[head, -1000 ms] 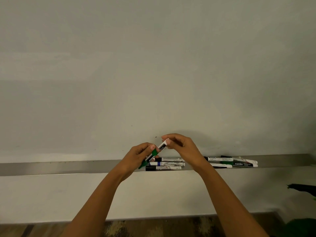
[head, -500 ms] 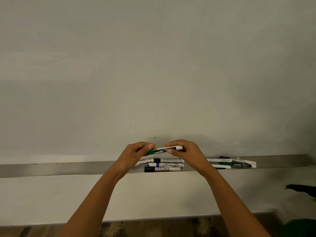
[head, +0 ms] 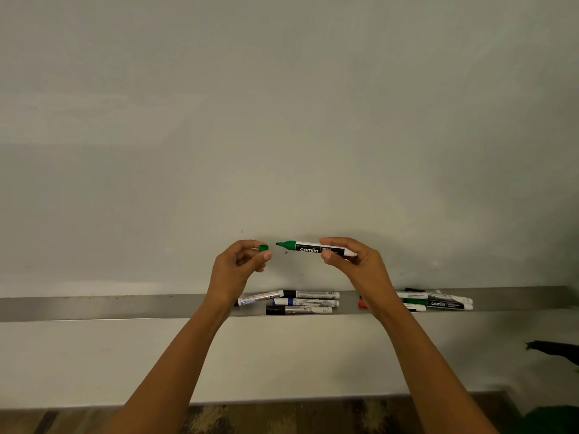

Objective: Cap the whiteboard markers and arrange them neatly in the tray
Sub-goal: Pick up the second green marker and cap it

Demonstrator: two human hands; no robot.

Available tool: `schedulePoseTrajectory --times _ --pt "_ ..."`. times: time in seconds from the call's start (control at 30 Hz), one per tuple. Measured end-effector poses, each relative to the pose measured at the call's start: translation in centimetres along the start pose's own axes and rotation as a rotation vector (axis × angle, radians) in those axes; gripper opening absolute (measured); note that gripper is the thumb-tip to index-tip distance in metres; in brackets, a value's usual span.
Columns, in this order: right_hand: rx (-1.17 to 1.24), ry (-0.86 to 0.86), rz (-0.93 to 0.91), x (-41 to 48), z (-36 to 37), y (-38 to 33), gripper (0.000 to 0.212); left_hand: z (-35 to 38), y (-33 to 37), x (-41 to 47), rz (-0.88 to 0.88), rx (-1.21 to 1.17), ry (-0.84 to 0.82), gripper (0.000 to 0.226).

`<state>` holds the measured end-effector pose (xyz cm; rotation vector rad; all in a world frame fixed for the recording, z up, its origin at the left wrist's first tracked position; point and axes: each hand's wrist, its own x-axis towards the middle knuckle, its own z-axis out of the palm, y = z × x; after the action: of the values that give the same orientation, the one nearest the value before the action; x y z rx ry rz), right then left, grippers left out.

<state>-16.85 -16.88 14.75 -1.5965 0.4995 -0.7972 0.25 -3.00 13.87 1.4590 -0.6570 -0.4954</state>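
Several markers [head: 438, 303] lie half hidden behind the right hand [head: 357, 264], which pinches an uncapped green marker [head: 308, 247]; the left hand [head: 238, 267] pinches a green cap [head: 263, 248].

Both forearms raised, left hand [head: 239, 266] pinching green cap [head: 263, 248], right hand [head: 355, 264] pinching uncapped marker [head: 308, 248], hands apart

"camlin" on held marker [head: 316, 248] barrel, white on black. Same "camlin" on tray marker [head: 445, 304] (far right) — remaining print too small.
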Motion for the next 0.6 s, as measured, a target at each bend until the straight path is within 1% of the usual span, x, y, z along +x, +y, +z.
schedulePoseTrajectory --times 0.2,0.3,0.47,0.6 --pt "-0.086 -0.043 -0.028 0.16 0.16 -0.36 0.018 0.21 0.62 -0.16 0.048 0.066 -0.039 0.016" --pt "-0.129 -0.064 -0.033 0.22 0.33 -0.43 0.018 0.25 0.72 -0.19 0.059 0.104 -0.083 0.02" --pt "-0.177 -0.085 -0.043 0.26 0.63 -0.68 0.016 -0.02 0.57 -0.13 0.055 0.146 -0.15 0.018" --pt "-0.169 -0.095 -0.018 0.33 0.97 -0.63 0.015 -0.16 0.55 -0.12 0.129 0.202 -0.163 0.018"
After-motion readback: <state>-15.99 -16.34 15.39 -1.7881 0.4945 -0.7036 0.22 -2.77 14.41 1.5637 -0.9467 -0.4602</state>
